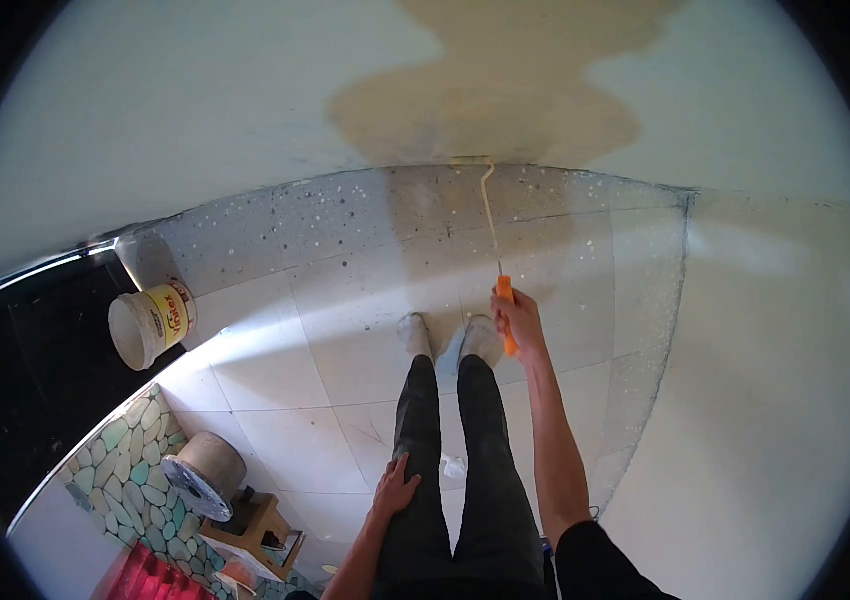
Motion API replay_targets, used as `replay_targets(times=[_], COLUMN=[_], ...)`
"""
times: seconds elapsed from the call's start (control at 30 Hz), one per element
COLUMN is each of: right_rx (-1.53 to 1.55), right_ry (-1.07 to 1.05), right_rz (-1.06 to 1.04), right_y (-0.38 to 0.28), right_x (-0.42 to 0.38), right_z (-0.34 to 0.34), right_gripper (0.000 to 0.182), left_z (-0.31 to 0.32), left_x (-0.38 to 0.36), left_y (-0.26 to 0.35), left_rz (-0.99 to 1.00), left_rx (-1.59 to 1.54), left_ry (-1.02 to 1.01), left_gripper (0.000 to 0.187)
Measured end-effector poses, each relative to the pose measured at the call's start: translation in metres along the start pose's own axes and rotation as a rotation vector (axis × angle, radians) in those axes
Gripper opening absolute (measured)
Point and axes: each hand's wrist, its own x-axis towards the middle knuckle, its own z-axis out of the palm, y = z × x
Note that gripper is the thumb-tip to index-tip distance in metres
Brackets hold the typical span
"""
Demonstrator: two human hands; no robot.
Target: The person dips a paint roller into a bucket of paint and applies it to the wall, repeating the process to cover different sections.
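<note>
Your right hand (pixel 517 315) is closed around the orange handle of a paint roller (pixel 490 215), whose long stem runs away from you so that the roller head sits at the foot of the wall (pixel 195 90), just below a tan patch (pixel 505 90). Your left hand (pixel 395 490) holds nothing and lies flat, fingers loosely spread, on your left thigh. A white paint bucket (pixel 150 325) lies tipped on the tiled floor (pixel 345 300), well apart to your left.
</note>
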Motion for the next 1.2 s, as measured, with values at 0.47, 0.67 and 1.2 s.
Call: replay_targets(times=[0.47,0.67,1.2], right_rx=[0.010,-0.004,-0.013], right_ry=[0.095,0.022,0.073], right_rz=[0.048,0.033,0.049], right_y=[-0.089,-0.019,-0.090], right_x=[-0.188,-0.039,-0.152], right_z=[0.050,0.018,0.058], right_gripper=[0.033,0.021,0.018], left_z=[0.003,0.007,0.002], left_x=[0.004,0.002,0.009], left_y=[-0.001,-0.002,0.009], left_rz=[-0.001,-0.007,-0.038], left_rx=[-0.016,-0.041,0.049], left_ry=[-0.012,0.002,-0.018], left_gripper=[0.072,0.072,0.072])
